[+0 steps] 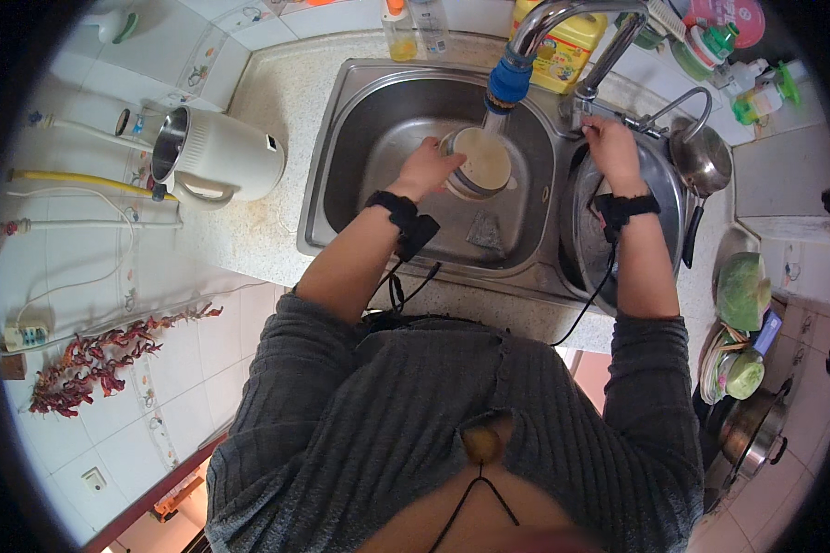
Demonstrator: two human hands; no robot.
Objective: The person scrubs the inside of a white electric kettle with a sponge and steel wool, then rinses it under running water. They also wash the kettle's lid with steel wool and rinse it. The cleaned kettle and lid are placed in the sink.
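My left hand (pixel 430 169) grips the left side of a round cream-coloured vessel (pixel 483 162) with a dark band around its side. It is held over the left basin of a stainless steel sink (pixel 387 124), below the blue nozzle (pixel 509 81) of a chrome faucet (pixel 546 24). Water appears to run from the nozzle onto the vessel. My right hand (pixel 612 148) reaches over the right basin, its fingers at the faucet's base, pinching what seems to be the lever, mostly hidden by them. A grey scouring pad (pixel 485 230) lies on the left basin's floor.
A metal basin (pixel 653 228) sits in the right sink bowl. Left on the counter, a white electric jug (pixel 228 155) lies on its side. A small saucepan (pixel 702 162) stands at the right. Behind the sink are a yellow jug (pixel 564 59) and several bottles. Cut melon (pixel 740 290) lies far right.
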